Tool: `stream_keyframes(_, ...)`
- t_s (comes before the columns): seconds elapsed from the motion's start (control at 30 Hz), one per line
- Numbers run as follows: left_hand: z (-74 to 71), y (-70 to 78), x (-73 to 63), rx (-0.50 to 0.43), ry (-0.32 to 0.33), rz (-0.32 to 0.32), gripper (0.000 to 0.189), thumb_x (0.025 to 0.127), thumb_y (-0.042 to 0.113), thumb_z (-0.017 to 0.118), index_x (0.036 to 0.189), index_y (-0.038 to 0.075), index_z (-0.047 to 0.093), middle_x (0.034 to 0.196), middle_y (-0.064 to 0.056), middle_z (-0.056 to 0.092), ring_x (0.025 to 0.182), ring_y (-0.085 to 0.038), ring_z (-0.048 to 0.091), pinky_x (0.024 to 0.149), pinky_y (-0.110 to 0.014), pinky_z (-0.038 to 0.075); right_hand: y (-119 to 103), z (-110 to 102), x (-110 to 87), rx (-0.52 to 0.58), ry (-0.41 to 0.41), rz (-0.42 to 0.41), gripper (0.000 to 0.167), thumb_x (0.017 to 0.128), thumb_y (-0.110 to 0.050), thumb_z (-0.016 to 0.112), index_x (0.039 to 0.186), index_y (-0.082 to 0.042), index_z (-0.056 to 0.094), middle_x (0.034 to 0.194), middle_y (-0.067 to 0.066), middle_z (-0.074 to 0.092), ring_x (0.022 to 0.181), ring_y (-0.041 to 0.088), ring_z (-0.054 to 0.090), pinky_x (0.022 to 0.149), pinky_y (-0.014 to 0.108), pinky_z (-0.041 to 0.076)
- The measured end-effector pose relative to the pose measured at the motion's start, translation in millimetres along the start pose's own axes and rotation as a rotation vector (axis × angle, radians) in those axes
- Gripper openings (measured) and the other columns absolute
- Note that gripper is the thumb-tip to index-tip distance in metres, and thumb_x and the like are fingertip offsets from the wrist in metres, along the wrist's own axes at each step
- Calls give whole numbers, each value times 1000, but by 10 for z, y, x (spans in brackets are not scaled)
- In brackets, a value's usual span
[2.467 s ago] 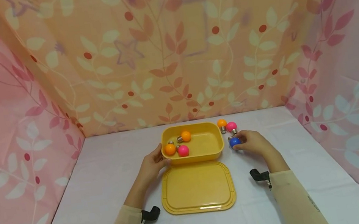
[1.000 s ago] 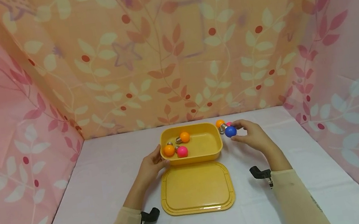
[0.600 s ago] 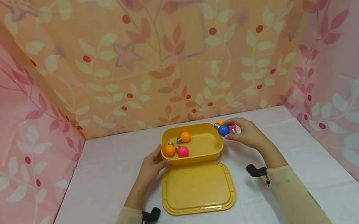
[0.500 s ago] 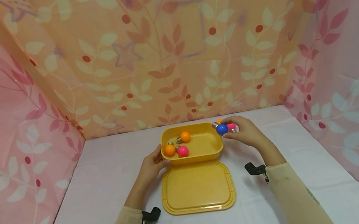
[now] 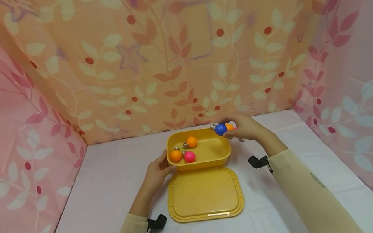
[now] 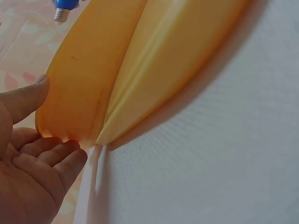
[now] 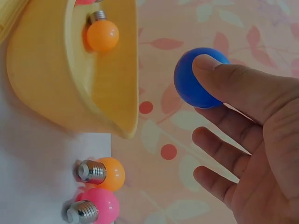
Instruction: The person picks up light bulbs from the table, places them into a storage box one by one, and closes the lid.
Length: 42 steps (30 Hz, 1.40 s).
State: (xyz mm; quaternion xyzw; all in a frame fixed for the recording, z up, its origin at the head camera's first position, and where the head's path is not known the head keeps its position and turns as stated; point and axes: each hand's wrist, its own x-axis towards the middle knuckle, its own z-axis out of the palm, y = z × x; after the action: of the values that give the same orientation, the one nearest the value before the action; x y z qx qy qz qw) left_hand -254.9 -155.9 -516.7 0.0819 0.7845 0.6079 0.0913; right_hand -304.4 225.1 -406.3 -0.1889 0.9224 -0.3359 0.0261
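A small blue light bulb is pinched between the thumb and fingers of my right hand, its metal screw base pointing left. It is held up over the back right corner of the open yellow box. In the right wrist view, the thumb lies across the blue globe. My left hand grips the box's left end, thumb on the near side and fingers round the end wall. Inside the box lie two orange bulbs and a pink bulb, towards its left side.
The box's yellow lid lies flat on the white cloth just in front of it. Right of the box, an orange bulb and a pink bulb rest side by side, partly hidden by my right hand in the head view. A patterned curtain stands behind.
My right hand has lifted the blue bulb from the cloth right of the box and carried it left and back, over the box's corner. The left hand stays at the box.
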Motion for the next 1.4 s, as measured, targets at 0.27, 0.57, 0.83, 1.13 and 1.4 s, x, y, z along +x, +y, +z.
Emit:
stream_keyframes(0.27, -25, 2, 2, -9, -1, 13, 83, 95, 14, 75, 162, 11, 27, 163, -11, 37, 147, -22, 42, 114, -35, 42, -80, -14, 285, -89, -149, 13, 42, 85, -25, 85, 124, -21, 69, 128, 4, 69, 125, 36, 59, 110, 57, 48)
stream_keyframes(0.57, -21, 103, -49, -1, -17, -15, 81, 97, 8, 71, 162, 5, 23, 164, -17, 33, 149, -27, 38, 115, -39, 40, -154, 27, 475, -135, -273, 8, 34, 88, -20, 82, 119, -30, 74, 130, 0, 67, 133, 36, 54, 113, 57, 45)
stream_keyframes(0.83, -35, 4, -12, -15, -5, 18, 81, 96, 13, 74, 162, 10, 28, 164, -11, 36, 147, -22, 42, 114, -36, 42, -303, 134, 639, -96, -345, -4, 35, 90, -14, 79, 124, -24, 73, 131, -1, 66, 134, 33, 50, 116, 57, 41)
stream_keyframes(1.13, 19, 8, 13, -2, -6, 11, 82, 95, 14, 75, 162, 12, 28, 163, -8, 38, 146, -20, 43, 114, -35, 43, -273, 361, 721, -192, -359, -109, 32, 86, -16, 83, 117, -23, 77, 118, -1, 64, 117, 27, 54, 102, 43, 50)
stream_keyframes(1.4, 47, 20, 19, -13, -1, 12, 80, 95, 11, 74, 162, 12, 29, 163, -9, 38, 147, -20, 42, 114, -34, 42, -271, 524, 756, -167, -416, -127, 35, 89, -9, 78, 123, -17, 75, 121, 0, 70, 123, 34, 57, 111, 46, 47)
